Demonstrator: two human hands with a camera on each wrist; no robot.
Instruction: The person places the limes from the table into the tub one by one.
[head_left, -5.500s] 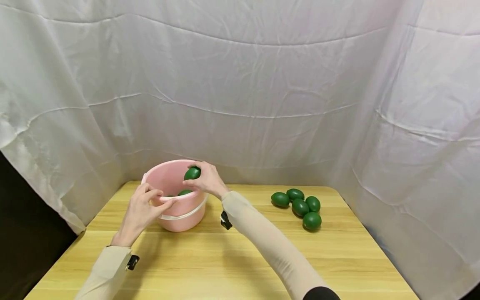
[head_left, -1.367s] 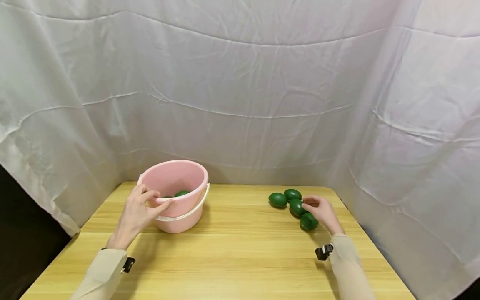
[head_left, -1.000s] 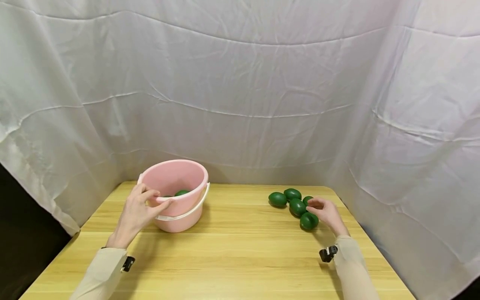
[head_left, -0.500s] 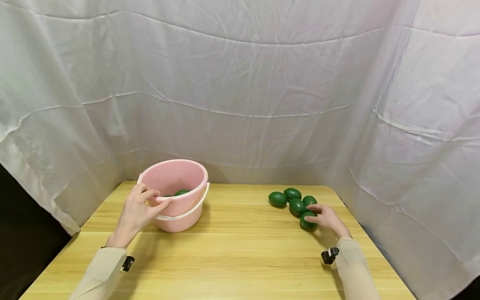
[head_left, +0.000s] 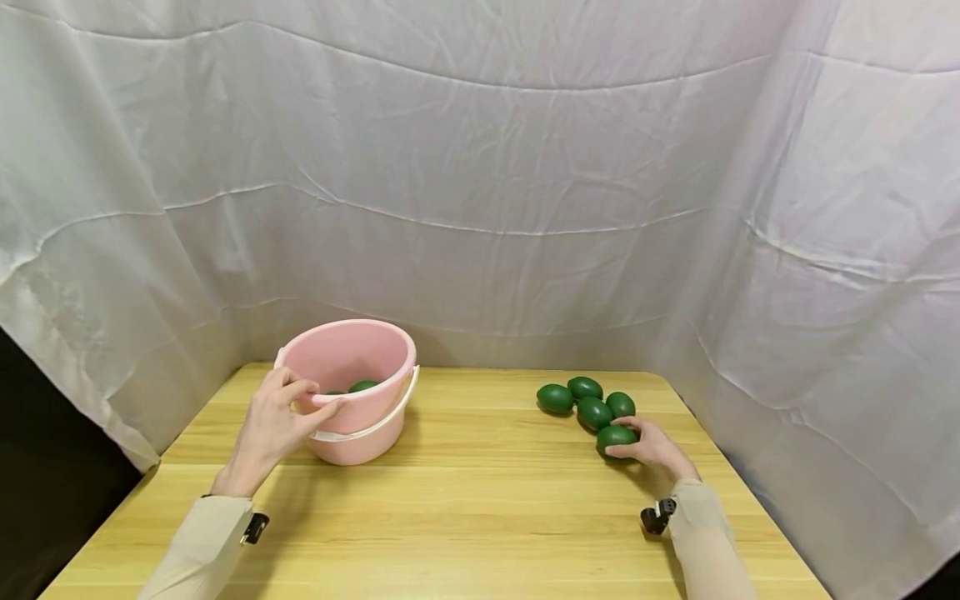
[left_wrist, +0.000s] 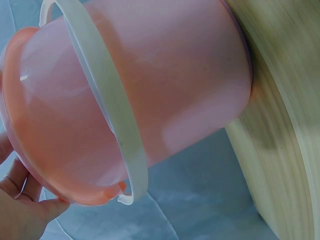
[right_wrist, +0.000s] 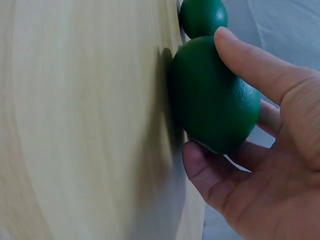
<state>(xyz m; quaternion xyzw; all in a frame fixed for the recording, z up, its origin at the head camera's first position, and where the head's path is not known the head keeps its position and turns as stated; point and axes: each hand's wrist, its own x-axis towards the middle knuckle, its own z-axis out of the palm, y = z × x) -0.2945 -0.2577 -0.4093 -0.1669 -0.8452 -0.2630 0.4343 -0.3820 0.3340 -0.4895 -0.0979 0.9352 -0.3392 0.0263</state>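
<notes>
In the head view, my left hand (head_left: 273, 421) pinches the near rim of a pink bucket (head_left: 378, 407), thumb outside. The left wrist view shows that hand (left_wrist: 22, 210) on the rim and the bucket's white handle (left_wrist: 120, 120) hanging across its side. Two green fruits show partly over the rim, one of them plain (head_left: 363, 386). At the right, my right hand (head_left: 654, 450) grips the nearest dark green, oval, avocado-like fruit (head_left: 612, 437). In the right wrist view, thumb and fingers curl round this fruit (right_wrist: 210, 95), low at the tabletop.
Several like fruits lie close beside the gripped one, including a left one (head_left: 555, 398), a far one (head_left: 585, 387) and a middle one (head_left: 594, 414). The wooden table (head_left: 480, 500) is enclosed behind by a pale cloth curtain (head_left: 480, 208).
Earlier, the right hand held a fruit over the bucket, then moved right to the cluster. It shifted from the far-right fruit to the nearest and took hold. The left hand stays on the rim.
</notes>
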